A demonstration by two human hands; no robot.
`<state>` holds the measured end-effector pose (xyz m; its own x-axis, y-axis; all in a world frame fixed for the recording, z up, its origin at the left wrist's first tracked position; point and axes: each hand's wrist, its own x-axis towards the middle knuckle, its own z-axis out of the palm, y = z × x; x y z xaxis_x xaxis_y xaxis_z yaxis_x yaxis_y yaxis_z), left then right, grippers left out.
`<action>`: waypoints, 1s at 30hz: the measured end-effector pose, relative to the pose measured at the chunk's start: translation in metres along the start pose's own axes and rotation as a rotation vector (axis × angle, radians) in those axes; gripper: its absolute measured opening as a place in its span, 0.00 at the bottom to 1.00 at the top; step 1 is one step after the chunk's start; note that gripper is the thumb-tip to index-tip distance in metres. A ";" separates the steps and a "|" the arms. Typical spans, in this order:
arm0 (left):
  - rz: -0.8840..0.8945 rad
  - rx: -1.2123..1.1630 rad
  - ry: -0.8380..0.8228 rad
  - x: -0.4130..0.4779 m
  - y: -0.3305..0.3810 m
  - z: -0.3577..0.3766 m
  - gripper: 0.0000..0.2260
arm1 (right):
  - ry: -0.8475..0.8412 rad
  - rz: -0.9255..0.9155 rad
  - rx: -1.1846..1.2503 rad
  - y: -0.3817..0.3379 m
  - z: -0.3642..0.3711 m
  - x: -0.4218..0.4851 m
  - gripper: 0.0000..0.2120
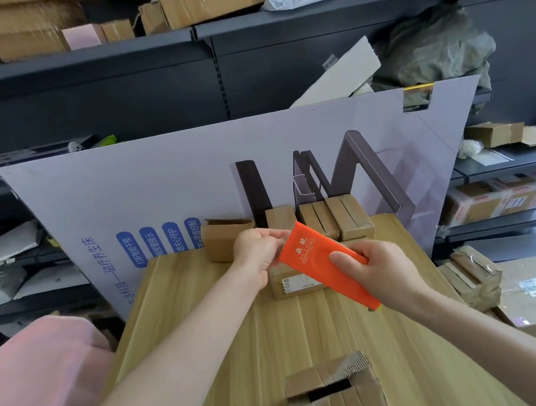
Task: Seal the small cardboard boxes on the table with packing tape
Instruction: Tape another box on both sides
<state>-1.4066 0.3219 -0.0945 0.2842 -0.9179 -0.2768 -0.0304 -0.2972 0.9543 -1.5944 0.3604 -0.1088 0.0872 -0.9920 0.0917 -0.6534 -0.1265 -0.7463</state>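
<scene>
Both hands hold a flat orange packet (325, 263) with white print, tilted, in the air over the middle of the wooden counter (208, 330). The left hand (258, 255) pinches the packet's upper end, its fingers (274, 236) curled onto the edge. The right hand (383, 271) grips the lower half, with the fingers (345, 259) wrapped over the orange face. Right under the packet a small labelled box (296, 284) sits on the counter, partly hidden by it. At the far edge stands a row of closed boxes (333, 219) and, to their left, an open box (227, 239) with its flap up. Close to the near edge lies a crumpled box (333, 395) with a gap in its top. A large lilac printed board (155, 183) leans behind the counter against dark shelves (104, 57) loaded with cartons. Pink cloth (35, 386) shows at lower left
</scene>
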 end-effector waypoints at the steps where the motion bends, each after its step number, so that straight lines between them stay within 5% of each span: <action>1: -0.007 0.000 0.033 0.001 -0.003 -0.001 0.09 | -0.007 0.004 -0.034 -0.003 0.000 0.001 0.18; 13: -0.075 -0.024 0.393 0.013 -0.054 -0.071 0.09 | -0.215 0.098 -0.103 0.036 -0.017 -0.007 0.19; 22: -0.284 -0.074 0.424 -0.033 -0.180 -0.064 0.04 | -0.533 0.156 -0.435 0.095 0.009 0.004 0.21; 30: -0.291 -0.123 0.544 -0.062 -0.237 -0.036 0.03 | -0.711 0.112 -0.648 0.121 0.035 0.022 0.22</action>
<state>-1.3830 0.4587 -0.2991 0.7122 -0.5295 -0.4609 0.2225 -0.4525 0.8635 -1.6452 0.3238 -0.2197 0.2947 -0.7904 -0.5370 -0.9548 -0.2209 -0.1989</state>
